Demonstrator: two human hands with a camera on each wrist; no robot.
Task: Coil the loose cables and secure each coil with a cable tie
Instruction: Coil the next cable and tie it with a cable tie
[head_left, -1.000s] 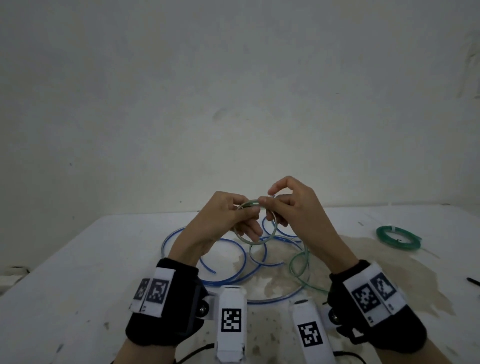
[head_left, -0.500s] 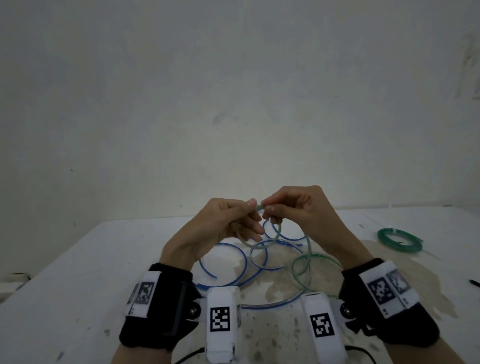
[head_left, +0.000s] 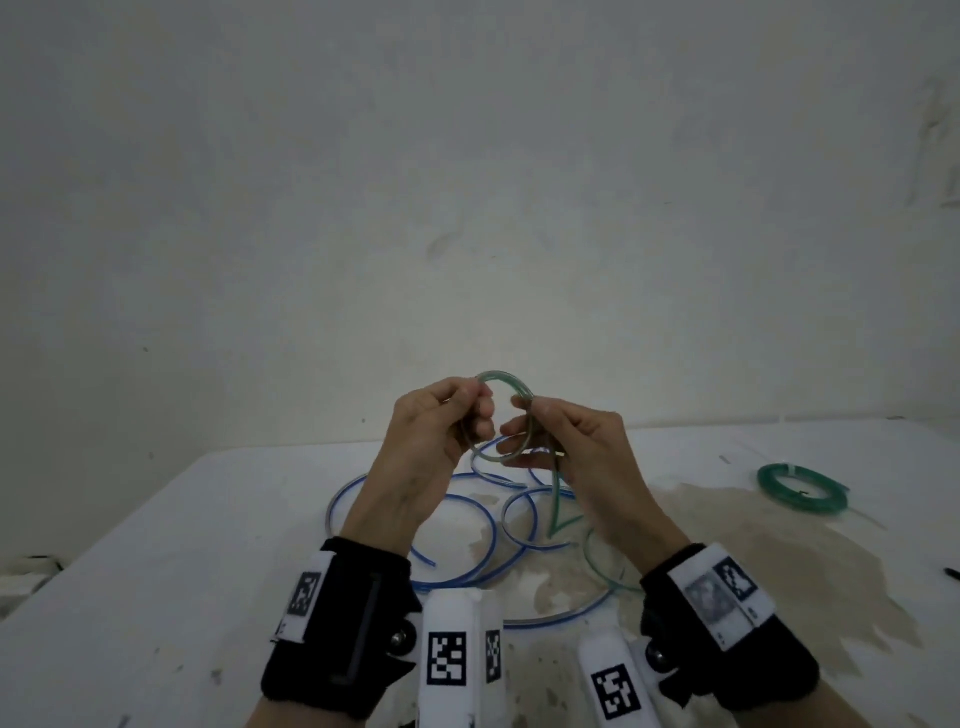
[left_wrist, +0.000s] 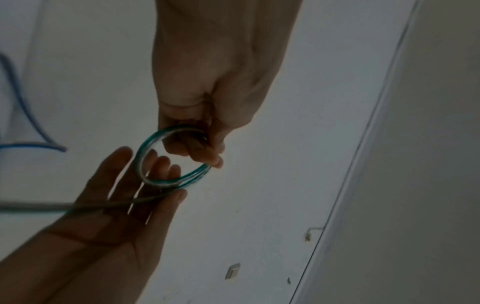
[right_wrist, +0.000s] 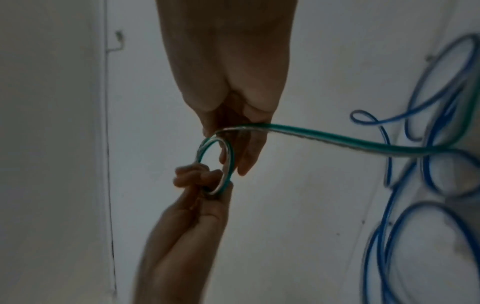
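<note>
Stained white tabletop fills the lower part of the head view, with a bare pale wall rising behind it. Nearest, at about six o'clock, sit the two black wrist straps carrying white blocks printed with square markers. Just beyond them a loose blue cable sprawls on the table in several wide loops around a brownish stain. Above that, held clear of the surface near the centre, is the green cable, wound into a small ring of a few turns. The left hand pinches the ring's nine o'clock side between thumb and curled fingers. The right hand meets it at three o'clock: its thumb and forefinger close on the strand there, while the left wrist view shows the other fingers stretched out straight behind the ring. From that hand the green cable's free length drops to the table at about five o'clock and mixes with the blue loops. Farther off, at two o'clock, a finished green coil lies flat on the tabletop, well apart from both hands.
</note>
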